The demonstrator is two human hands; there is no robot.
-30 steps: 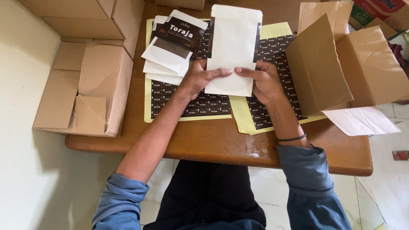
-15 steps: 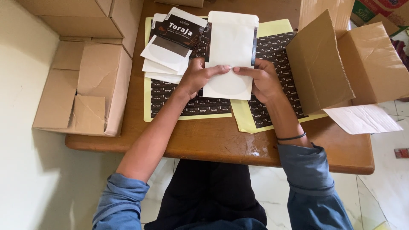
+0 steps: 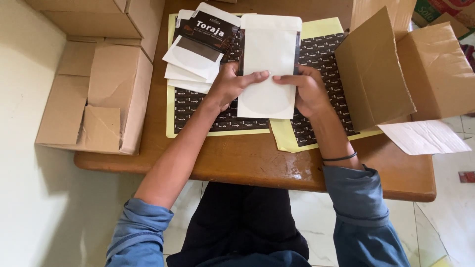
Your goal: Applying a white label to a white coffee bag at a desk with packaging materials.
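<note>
At the upper middle of the frame, a white flat pouch point(image 3: 269, 64) is pinched by the left hand point(image 3: 232, 84) and right hand point(image 3: 304, 89) over sticker sheets point(image 3: 222, 116); light, flexible, probably slippery, best gripped at the side edges

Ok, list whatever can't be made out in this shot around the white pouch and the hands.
Head view only:
- Front of the white pouch: faces away, so any label on it is unseen.
- Sticker sheets: the pouch, both hands and the pouch stack cover much of them.
- Left hand and right hand: fingers partly tucked behind the pouch.
- Open carton: its flap hides the inside; the frame edge cuts it off.
</note>
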